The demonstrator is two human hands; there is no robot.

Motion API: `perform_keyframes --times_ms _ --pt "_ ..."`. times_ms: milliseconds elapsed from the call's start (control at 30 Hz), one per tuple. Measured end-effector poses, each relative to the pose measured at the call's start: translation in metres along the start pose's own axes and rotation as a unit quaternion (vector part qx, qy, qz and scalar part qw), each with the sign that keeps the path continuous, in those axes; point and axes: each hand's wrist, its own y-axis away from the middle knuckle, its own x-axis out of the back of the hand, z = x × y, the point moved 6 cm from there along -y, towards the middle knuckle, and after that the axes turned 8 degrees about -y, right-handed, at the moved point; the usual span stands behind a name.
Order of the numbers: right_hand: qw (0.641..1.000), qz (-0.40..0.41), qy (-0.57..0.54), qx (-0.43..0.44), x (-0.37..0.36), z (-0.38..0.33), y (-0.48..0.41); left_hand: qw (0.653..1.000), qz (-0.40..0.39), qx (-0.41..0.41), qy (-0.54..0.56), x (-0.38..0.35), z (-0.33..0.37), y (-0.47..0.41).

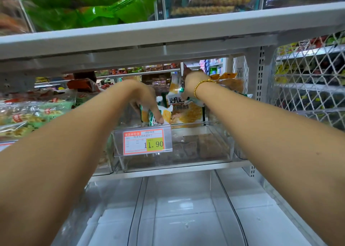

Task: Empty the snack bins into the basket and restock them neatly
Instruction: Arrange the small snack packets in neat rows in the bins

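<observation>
A clear plastic snack bin (214,144) sits on the middle shelf, with an orange price tag (143,142) reading 11.90 on its front. Several white, green and yellow cracker packets (188,113) stand upright inside it. My left hand (145,100) reaches into the bin from the left, its fingers pointing down onto a packet at the front edge. My right hand (190,88), wearing a gold bead bracelet, grips the top of a packet further back. No basket is in view.
The upper shelf (168,32) hangs low over both hands, carrying bins of green packets (84,8). More snack packets (28,115) lie to the left. A wire mesh panel (306,81) stands at right. Clear bins (177,208) below hold nothing.
</observation>
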Motion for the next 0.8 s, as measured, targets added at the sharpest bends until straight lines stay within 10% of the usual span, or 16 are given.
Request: perform_keyframes --times_ms 400,567,800 --pt "0.937 0.045 -0.345 0.020 0.063 -0.005 0.070 0.891 0.435 -0.014 0.129 0.047 -0.013 0.092" --pt "0.849 -0.052 -0.523 -0.053 0.056 0.004 0.112 0.856 0.497 -0.026 0.139 0.031 -0.011 0.137" --pt "0.825 -0.117 -0.550 -0.055 0.061 0.010 0.165 0.816 0.542 -0.063 0.190 0.000 0.007 0.198"
